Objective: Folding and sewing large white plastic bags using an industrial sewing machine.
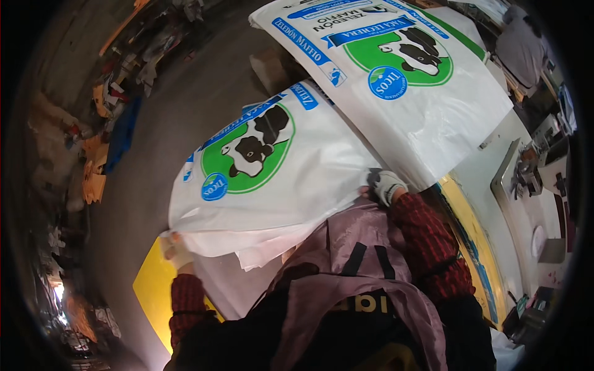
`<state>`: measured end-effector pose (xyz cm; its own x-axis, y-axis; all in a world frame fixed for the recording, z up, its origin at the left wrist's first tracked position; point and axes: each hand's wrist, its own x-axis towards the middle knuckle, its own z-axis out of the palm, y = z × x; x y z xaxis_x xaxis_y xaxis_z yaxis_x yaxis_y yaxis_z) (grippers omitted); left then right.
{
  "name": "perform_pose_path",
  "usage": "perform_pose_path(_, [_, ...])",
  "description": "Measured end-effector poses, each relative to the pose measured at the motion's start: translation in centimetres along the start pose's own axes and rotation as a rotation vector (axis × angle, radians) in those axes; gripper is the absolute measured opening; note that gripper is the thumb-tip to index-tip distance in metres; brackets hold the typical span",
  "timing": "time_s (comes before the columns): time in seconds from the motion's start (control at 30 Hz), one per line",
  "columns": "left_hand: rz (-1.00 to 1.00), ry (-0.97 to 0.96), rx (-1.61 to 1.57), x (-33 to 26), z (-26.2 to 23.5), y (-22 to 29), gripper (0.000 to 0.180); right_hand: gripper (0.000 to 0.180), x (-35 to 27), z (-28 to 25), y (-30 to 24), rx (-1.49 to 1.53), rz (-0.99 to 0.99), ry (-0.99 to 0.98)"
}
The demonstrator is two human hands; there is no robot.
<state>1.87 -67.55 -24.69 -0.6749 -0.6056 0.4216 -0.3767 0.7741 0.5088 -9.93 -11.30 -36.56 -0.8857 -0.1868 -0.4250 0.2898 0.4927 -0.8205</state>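
Note:
A white woven sack (322, 148) with a cow's head on a green oval hangs in front of me, its lower edge open and showing a pale inner layer. My left hand (177, 248), in a light glove, is closed at the sack's near left corner. At the sack's right edge, my right hand (385, 185) is closed on the material, wearing a grey and white glove; its fingertips are partly hidden. Just beyond the right hand lies a second sack (421, 123) of the same print, flat on a pile or table.
A yellow panel (151, 272) stands beside my left forearm. To the right runs a yellow-edged surface (473, 235), with a white machine or bench (526, 204) beyond it. Scraps and a blue object (124, 136) lie at the far left on the grey floor (167, 99).

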Motion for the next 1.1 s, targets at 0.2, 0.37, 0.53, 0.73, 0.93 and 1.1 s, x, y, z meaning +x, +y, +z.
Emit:
perform_pose_path(0.2, [0.262, -0.067, 0.145, -5.9, -0.9, -21.8, 0.019, 0.026, 1.1, 0.9, -5.8, -0.099, 0.273, 0.133])
perform_pose_path(0.37, [0.451, -0.621, 0.606, -9.7, 10.1, -6.5, 0.041, 0.029, 5.8, -3.6, 23.3, -1.282, -0.019, 0.622])
perform_pose_path(0.53, [0.766, -0.796, 0.874, -10.1, 8.7, -6.6, 0.043, 0.028, 3.1, -1.2, 6.8, -0.713, 0.212, 0.588])
perform_pose_path(0.73, [0.787, -0.844, 0.877, -12.5, 13.1, -10.4, 0.052, 0.048, 2.8, -3.3, -0.6, -0.397, 0.581, 0.215])
perform_pose_path(0.93, [0.347, -1.267, 1.107, -11.5, 15.0, -1.7, 0.049, 0.046, 4.8, -2.4, 2.1, -0.321, 0.481, 0.374])
perform_pose_path(1.1, [0.867, -1.477, 0.824, -5.9, 17.6, 17.4, 0.047, 0.040, 8.0, -2.8, 6.4, -0.301, 0.355, 0.436])
